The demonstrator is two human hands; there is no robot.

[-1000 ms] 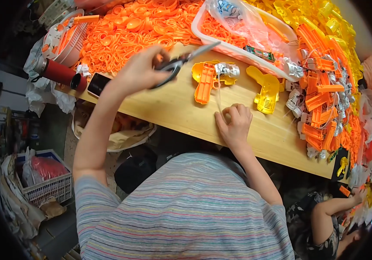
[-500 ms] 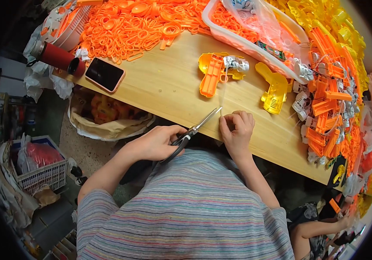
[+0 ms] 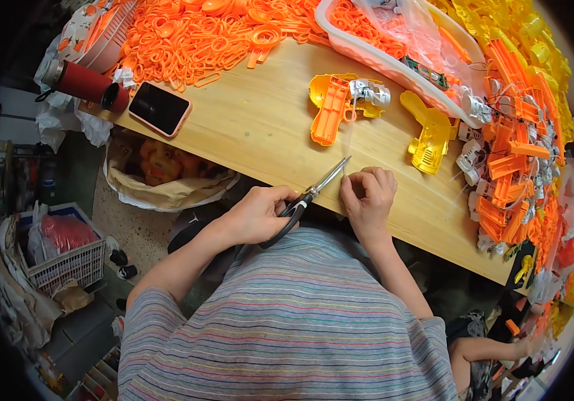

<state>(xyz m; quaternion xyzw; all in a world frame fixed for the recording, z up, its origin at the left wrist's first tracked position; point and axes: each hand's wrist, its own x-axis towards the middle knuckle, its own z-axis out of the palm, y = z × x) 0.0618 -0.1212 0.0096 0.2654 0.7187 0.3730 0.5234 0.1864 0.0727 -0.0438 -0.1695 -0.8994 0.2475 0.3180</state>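
Observation:
My left hand (image 3: 260, 214) grips black-handled scissors (image 3: 308, 196) at the near edge of the wooden table (image 3: 260, 127), blades pointing up-right. Their tips reach a thin, pale thread (image 3: 349, 137) that my right hand (image 3: 369, 194) pinches between its fingers. The thread runs up toward an orange and yellow toy gun half with a grey motor part (image 3: 344, 98) lying on the table. A yellow toy gun shell (image 3: 428, 139) lies to its right.
Piles of orange plastic rings (image 3: 200, 33) cover the table's far side. A white tray (image 3: 394, 63) holds parts; stacked orange and yellow shells (image 3: 521, 147) fill the right. A phone (image 3: 159, 109) and red bottle (image 3: 83, 83) lie left. Baskets (image 3: 60, 257) stand on the floor.
My left hand brought the scissors down from above the table to its near edge, and the blades now meet the thread held by my right hand.

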